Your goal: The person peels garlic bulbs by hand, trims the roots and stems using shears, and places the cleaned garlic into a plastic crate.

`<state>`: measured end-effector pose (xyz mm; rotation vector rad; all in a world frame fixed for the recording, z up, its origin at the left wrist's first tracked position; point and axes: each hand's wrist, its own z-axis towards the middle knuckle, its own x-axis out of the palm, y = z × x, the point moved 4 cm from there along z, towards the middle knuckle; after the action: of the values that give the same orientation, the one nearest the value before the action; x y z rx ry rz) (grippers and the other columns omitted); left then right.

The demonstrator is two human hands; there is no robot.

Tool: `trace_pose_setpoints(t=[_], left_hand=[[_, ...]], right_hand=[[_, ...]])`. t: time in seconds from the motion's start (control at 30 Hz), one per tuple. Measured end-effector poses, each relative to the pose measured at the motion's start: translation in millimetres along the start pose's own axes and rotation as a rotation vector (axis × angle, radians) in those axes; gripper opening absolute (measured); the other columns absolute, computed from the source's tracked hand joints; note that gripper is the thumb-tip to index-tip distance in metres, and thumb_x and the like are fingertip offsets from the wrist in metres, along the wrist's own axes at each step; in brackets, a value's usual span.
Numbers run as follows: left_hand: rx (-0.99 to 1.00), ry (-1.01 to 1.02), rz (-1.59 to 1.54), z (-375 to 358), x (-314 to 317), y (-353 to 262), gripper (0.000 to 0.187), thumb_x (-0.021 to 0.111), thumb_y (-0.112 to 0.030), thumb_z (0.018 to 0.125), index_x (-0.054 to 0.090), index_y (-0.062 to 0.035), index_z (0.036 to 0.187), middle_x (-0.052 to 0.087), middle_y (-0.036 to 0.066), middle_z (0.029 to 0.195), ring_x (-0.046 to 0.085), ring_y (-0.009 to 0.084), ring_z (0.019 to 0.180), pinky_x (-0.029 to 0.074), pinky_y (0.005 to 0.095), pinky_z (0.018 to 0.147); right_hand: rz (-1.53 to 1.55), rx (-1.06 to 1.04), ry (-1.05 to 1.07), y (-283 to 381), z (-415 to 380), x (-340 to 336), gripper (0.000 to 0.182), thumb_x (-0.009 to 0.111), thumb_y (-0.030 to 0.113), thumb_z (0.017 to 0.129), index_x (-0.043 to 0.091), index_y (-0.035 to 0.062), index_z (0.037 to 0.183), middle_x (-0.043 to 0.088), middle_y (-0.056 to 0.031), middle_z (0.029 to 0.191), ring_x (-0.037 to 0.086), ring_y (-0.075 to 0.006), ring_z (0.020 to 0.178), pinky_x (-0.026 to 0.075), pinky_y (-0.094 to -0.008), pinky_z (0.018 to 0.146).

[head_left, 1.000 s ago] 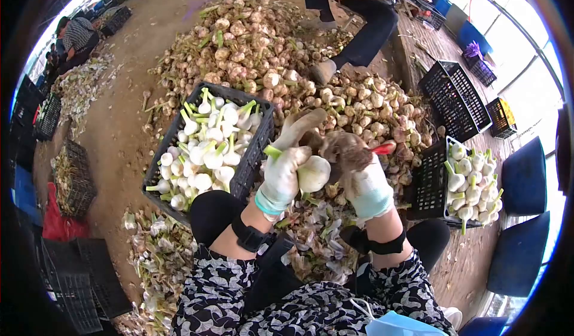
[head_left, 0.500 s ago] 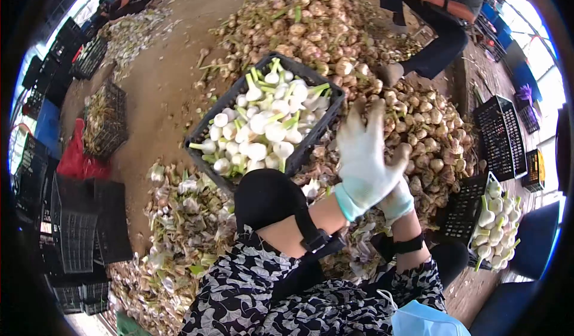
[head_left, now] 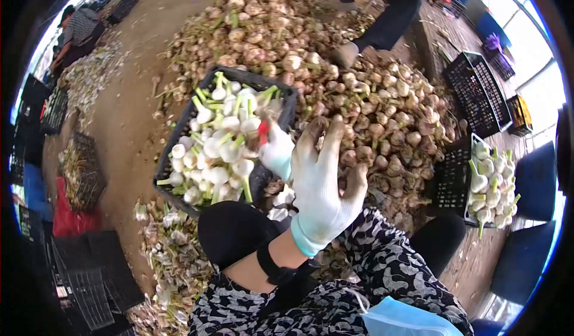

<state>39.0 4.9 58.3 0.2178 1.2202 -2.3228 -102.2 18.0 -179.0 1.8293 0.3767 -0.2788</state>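
Observation:
My left hand (head_left: 326,186), in a white glove with soiled fingertips, is open with its fingers spread, over the edge of the unpeeled garlic pile (head_left: 382,121). Behind it, my right hand (head_left: 276,150) reaches across to the right side of a black crate (head_left: 164,171) of trimmed white garlic (head_left: 218,139). Its fingers are blurred and closed around something with a red part (head_left: 263,131), too unclear to name. The left hand and sleeve hide the right forearm.
A co-worker's leg (head_left: 388,22) extends beside the pile. Another person (head_left: 81,28) sits at upper left. Right: a garlic-filled crate (head_left: 451,177) and an upright black crate (head_left: 478,91). Peelings (head_left: 176,246) cover the lower-left ground. Dark crates (head_left: 86,276) stand left.
The view has shifted, with the crate and piles now further left. My right hand has moved from beneath my left hand to the crate. My left hand remains spread.

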Motion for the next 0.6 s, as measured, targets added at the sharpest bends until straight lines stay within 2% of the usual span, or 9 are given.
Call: trace_pose_setpoints(t=[0.07,0.1,0.23,0.27,0.3,0.4,0.43,0.57,0.6], left_hand=[[-0.034,0.142,0.068,-0.6,8.2,-3.6,0.056,0.068,-0.014,0.074,0.049,0.0002,0.125,0.045,0.025,0.121,0.042,0.0402,0.115,0.036,0.0465,0.096],[-0.068,0.241,0.129,-2.5,13.3,-6.3,0.057,0.070,-0.015,0.072,0.050,-0.0009,0.123,0.045,0.025,0.119,0.043,0.0401,0.113,0.035,0.0481,0.096],[-0.140,0.437,-0.098,-25.0,41.8,-7.2,0.054,0.069,-0.014,0.069,0.052,-0.0011,0.119,0.048,0.024,0.111,0.052,0.0381,0.098,0.042,0.0455,0.085],[-0.136,0.488,-0.102,-25.4,46.8,-7.7,0.054,0.069,-0.013,0.069,0.052,-0.0003,0.119,0.048,0.023,0.109,0.053,0.0389,0.094,0.045,0.0434,0.082],[-0.131,0.506,-0.120,-26.1,50.5,-6.7,0.055,0.069,-0.013,0.070,0.051,0.0002,0.120,0.049,0.023,0.109,0.053,0.0395,0.095,0.045,0.0430,0.082],[-0.291,0.598,-0.166,-25.6,59.5,4.5,0.053,0.068,-0.013,0.072,0.050,0.0007,0.120,0.049,0.022,0.108,0.052,0.0393,0.097,0.044,0.0421,0.084],[-0.342,0.591,-0.202,-24.5,59.9,9.0,0.052,0.067,-0.013,0.073,0.051,0.0010,0.120,0.049,0.022,0.109,0.052,0.0389,0.098,0.044,0.0409,0.085],[-0.465,0.600,-0.212,-17.3,61.7,19.9,0.049,0.067,-0.014,0.076,0.051,0.0017,0.119,0.049,0.022,0.111,0.051,0.0380,0.101,0.043,0.0394,0.087],[-0.454,0.592,-0.222,-16.9,62.0,20.4,0.048,0.067,-0.014,0.075,0.052,0.0017,0.118,0.049,0.023,0.112,0.053,0.0377,0.101,0.044,0.0390,0.087]], right_hand=[[-0.145,0.031,-0.028,-26.2,-21.4,21.0,0.042,0.058,0.020,0.081,0.052,0.0102,0.122,0.059,-0.0098,0.115,0.057,-0.0250,0.103,0.046,-0.0357,0.089],[-0.216,0.045,-0.035,53.4,89.5,71.5,0.040,0.057,0.019,0.081,0.054,0.0101,0.121,0.060,-0.0101,0.114,0.058,-0.0251,0.102,0.046,-0.0355,0.088],[-0.506,0.112,-0.040,-10.9,103.1,34.1,0.035,0.054,0.013,0.082,0.059,0.0096,0.116,0.064,-0.0110,0.109,0.061,-0.0255,0.097,0.048,-0.0348,0.085],[-0.365,0.129,-0.108,-63.5,132.8,18.9,0.025,0.053,0.013,0.081,0.064,0.0093,0.104,0.066,-0.0169,0.094,0.063,-0.0329,0.087,0.049,-0.0392,0.077],[-0.383,-0.004,-0.142,12.4,113.0,-4.9,0.025,0.054,0.014,0.080,0.062,0.0090,0.104,0.064,-0.0198,0.094,0.061,-0.0375,0.089,0.049,-0.0404,0.079],[-0.512,0.051,-0.201,22.8,172.4,-22.6,0.035,0.058,0.018,0.079,0.059,0.0020,0.110,0.061,-0.0255,0.102,0.057,-0.0403,0.101,0.046,-0.0416,0.086],[-0.413,-0.102,-0.308,32.5,190.5,-21.9,0.034,0.057,0.018,0.079,0.058,-0.0011,0.107,0.061,-0.0252,0.101,0.057,-0.0404,0.101,0.046,-0.0416,0.087],[-0.630,0.172,-0.030,46.9,249.1,-8.8,0.038,0.058,0.017,0.079,0.054,-0.0010,0.111,0.057,-0.0236,0.114,0.054,-0.0378,0.109,0.044,-0.0399,0.092],[-0.768,0.073,-0.080,42.1,250.8,-1.0,0.036,0.061,0.019,0.077,0.057,0.0056,0.111,0.056,-0.0164,0.116,0.054,-0.0333,0.108,0.046,-0.0403,0.087]])
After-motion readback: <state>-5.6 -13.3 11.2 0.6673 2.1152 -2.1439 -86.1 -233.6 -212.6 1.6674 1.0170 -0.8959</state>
